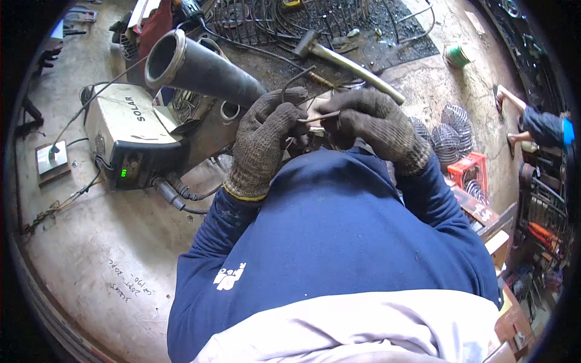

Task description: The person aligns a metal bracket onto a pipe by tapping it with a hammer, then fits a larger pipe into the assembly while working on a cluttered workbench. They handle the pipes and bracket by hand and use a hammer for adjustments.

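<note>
Both my hands wear grey knitted work gloves, and my sleeves are dark blue. My left hand (266, 136) grips a bent piece of thin steel wire (293, 78) that loops up above the fingers. My right hand (372, 124) pinches the other end of the same wire (319, 117), close against the left hand. The two hands meet over a small metal workpiece that is mostly hidden beneath them.
A dark metal cone pipe (200, 66) lies just left of my hands. A white welding machine (130, 136) with cables sits at left. A hammer (345, 60) and wire rings lie behind. Wire mesh pieces (451, 130) and a red box (472, 169) stand right; another person's foot (514, 103) shows there.
</note>
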Demonstrator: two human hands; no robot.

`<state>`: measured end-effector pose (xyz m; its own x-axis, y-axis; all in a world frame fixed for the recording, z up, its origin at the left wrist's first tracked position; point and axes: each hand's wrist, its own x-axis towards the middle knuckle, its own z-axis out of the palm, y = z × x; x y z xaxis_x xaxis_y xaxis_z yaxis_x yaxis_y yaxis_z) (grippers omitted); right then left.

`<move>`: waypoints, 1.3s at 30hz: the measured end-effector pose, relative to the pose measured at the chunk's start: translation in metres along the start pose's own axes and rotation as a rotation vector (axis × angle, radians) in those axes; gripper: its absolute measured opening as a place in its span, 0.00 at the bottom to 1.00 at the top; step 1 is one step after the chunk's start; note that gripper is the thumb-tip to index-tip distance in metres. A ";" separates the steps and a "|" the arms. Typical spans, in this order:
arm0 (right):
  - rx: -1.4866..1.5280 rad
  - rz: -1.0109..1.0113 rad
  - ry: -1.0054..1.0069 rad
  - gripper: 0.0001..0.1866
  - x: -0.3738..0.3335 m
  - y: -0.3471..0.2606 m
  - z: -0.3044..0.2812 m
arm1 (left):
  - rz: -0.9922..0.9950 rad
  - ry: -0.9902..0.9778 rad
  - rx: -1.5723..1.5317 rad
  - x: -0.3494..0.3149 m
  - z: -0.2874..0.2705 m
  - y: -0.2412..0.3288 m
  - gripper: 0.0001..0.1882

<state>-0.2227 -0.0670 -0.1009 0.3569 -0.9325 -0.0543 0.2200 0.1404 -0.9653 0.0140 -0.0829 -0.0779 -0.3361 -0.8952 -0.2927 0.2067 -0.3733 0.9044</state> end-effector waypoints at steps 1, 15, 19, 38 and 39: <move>-0.146 -0.062 -0.087 0.19 0.001 -0.003 -0.010 | 0.016 0.010 0.069 0.002 0.002 0.004 0.18; -0.248 -0.079 -0.061 0.16 0.024 -0.009 -0.095 | 0.095 0.037 0.223 0.058 0.069 0.015 0.32; -0.086 0.131 -0.059 0.16 0.024 -0.018 -0.103 | -0.063 0.077 0.044 0.051 0.082 0.001 0.29; 0.086 0.211 -0.255 0.22 0.039 -0.007 -0.126 | -0.053 0.267 -0.130 0.032 0.114 -0.013 0.19; -0.019 0.177 -0.266 0.23 0.039 -0.005 -0.130 | -0.065 0.265 -0.110 0.028 0.115 -0.011 0.18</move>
<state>-0.3276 -0.1471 -0.1317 0.6133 -0.7744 -0.1554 0.1174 0.2840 -0.9516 -0.1032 -0.0761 -0.0600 -0.1034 -0.8954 -0.4332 0.2956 -0.4435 0.8461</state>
